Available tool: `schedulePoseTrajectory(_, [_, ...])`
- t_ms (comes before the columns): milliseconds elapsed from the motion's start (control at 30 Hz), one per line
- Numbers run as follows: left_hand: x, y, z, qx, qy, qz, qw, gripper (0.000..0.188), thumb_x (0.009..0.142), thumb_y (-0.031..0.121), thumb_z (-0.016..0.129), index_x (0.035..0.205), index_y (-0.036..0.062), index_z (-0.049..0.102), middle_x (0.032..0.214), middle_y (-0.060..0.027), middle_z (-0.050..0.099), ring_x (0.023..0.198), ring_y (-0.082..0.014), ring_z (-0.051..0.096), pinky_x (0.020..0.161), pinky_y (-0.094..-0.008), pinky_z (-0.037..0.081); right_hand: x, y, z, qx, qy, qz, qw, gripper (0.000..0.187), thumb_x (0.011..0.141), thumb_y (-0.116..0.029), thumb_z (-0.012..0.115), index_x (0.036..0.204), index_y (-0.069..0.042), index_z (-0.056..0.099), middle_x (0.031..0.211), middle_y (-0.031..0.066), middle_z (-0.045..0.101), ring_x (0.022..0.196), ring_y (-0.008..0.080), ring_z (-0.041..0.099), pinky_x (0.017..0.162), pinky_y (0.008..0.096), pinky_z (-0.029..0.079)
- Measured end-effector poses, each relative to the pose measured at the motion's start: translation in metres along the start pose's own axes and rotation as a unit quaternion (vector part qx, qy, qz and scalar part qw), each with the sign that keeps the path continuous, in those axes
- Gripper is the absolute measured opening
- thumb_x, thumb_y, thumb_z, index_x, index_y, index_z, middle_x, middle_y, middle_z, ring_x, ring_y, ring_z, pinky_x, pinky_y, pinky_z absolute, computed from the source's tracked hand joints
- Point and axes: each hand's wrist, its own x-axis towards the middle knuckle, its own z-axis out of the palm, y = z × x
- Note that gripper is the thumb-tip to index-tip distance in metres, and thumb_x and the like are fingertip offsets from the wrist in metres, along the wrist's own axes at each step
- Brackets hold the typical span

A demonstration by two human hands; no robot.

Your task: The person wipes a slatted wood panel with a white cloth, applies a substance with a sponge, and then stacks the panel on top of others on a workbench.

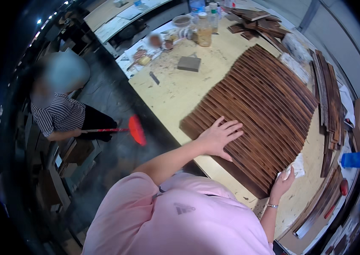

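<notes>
Dark brown wooden strips lie side by side on the pale workbench, forming one wide ribbed block. My left hand rests on the strips at their near left part, fingers spread and holding nothing. At the near right end of the strips, my right hand is closed on a white cloth, which touches the strip ends. Part of the cloth is hidden by the fingers.
A grey block, a jar of amber liquid and loose wood pieces sit farther back. More strips and a blue bottle are at the right. To the left, another person holds a red broom.
</notes>
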Motion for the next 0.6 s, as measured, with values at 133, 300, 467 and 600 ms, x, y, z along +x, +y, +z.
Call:
schedulePoseTrajectory(133, [-0.006,-0.021,-0.003,-0.098,0.108,0.005,0.989,0.078,0.078,0.046,0.078,0.141,0.0077,0.054,0.151,-0.0138,0.047,0.141,-0.0308,0.041,0.119,-0.0525,0.028,0.003,0.006,0.004,0.018,-0.024,0.002,1.0,0.047,0.097,-0.006,0.056,0.141,0.005,0.047,0.137,0.0198,0.053,0.129,0.0339,0.049,0.113,0.0399,0.034])
schedulePoseTrajectory(300, [-0.039,-0.131,-0.066,-0.174,0.296,-0.192,0.919,0.032,0.087,0.02,0.075,0.117,0.0087,0.072,0.122,-0.0133,0.069,0.113,-0.0275,0.065,0.098,-0.0356,0.052,-0.001,0.006,0.006,0.019,-0.012,0.041,0.999,0.046,0.099,-0.006,0.054,0.142,0.004,0.047,0.141,0.0187,0.052,0.134,0.0315,0.047,0.116,0.0388,0.031])
schedulePoseTrajectory(467, [-0.107,-0.339,-0.094,0.008,0.391,-0.416,0.821,0.031,0.084,0.013,0.072,0.115,0.0075,0.072,0.115,-0.0165,0.07,0.11,-0.0344,0.064,0.097,-0.0427,0.05,-0.001,0.003,0.005,-0.023,-0.005,0.061,0.998,0.046,0.099,-0.007,0.052,0.143,0.003,0.047,0.143,0.017,0.052,0.135,0.0308,0.046,0.117,0.0393,0.03])
schedulePoseTrajectory(600, [-0.122,-0.414,-0.113,0.122,0.368,-0.445,0.807,0.032,0.08,0.013,0.077,0.109,0.0071,0.067,0.112,-0.0154,0.066,0.109,-0.0355,0.06,0.095,-0.0455,0.048,-0.002,0.002,0.001,-0.05,0.003,0.078,0.996,0.046,0.1,-0.01,0.052,0.143,0.002,0.047,0.144,0.0168,0.052,0.135,0.0308,0.047,0.117,0.0392,0.03])
